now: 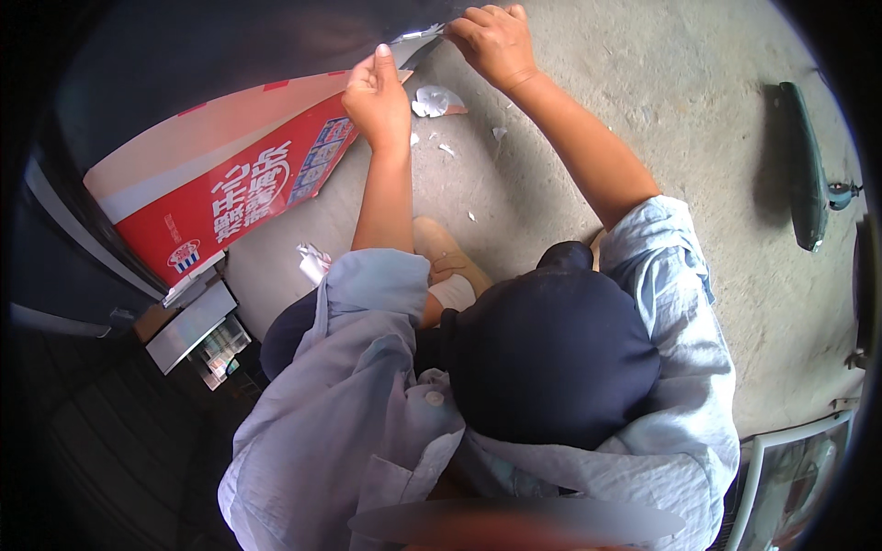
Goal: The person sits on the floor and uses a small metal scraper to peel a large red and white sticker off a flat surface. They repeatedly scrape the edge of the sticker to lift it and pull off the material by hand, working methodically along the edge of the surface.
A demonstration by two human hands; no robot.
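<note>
My left hand [377,99] is closed with its thumb pointing up, at the right end of a red printed sheet [211,216] that looks like cardboard. Whatever its fingers may hold is hidden. My right hand [493,41] is farther off and to the right, its fingers curled at the edge of a large dark panel [248,41]. A pale, shiny torn strip [418,37] shows between the two hands along that edge. What my right fingers grip is too small to name.
Torn white scraps [437,99] lie on the concrete floor [588,110] below my hands. A crumpled white wrapper [314,262] is near my left knee. At the far right stands a long dark green object [806,170]. A pale-framed glass panel [795,477] is at the lower right.
</note>
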